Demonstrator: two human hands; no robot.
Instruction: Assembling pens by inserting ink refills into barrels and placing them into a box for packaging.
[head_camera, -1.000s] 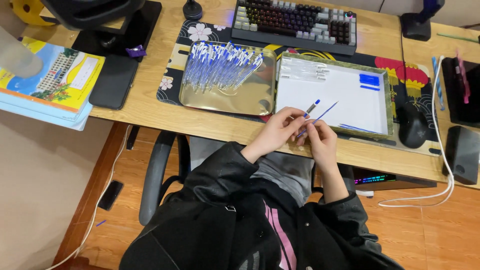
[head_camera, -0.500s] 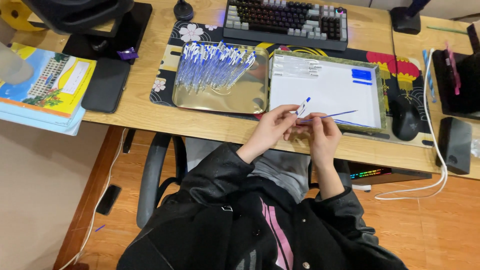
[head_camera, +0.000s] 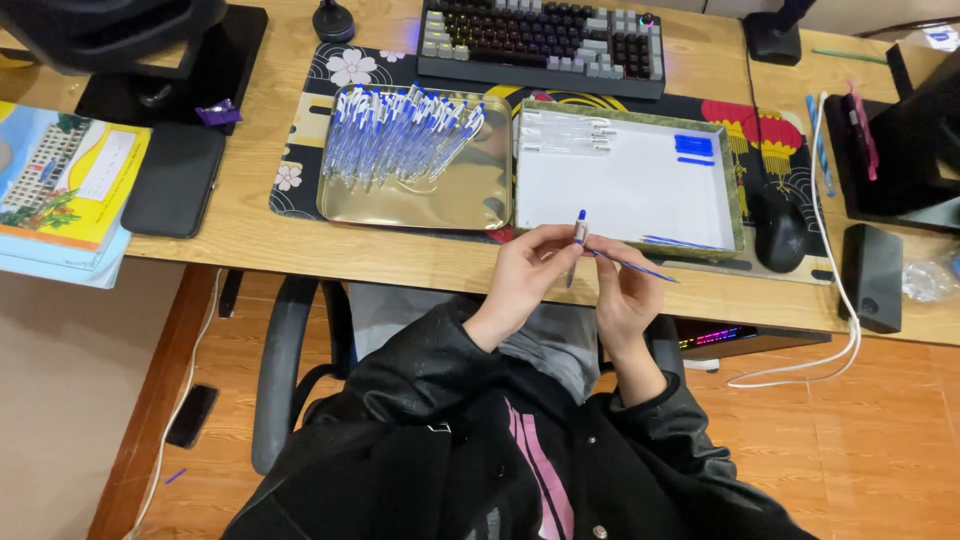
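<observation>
Clear pen barrel (head_camera: 577, 240) in left hand (head_camera: 525, 275); thin blue refill (head_camera: 630, 264) in right hand (head_camera: 625, 295).

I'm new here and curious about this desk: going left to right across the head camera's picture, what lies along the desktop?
Colourful book → black pad → metal tray of blue pens → white-lined box → black mouse → small black box.

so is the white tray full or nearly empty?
Nearly empty. The white tray holds a few clear pen barrels at its top left, blue caps, thin refills at the bottom edge; the rest is bare.
</observation>
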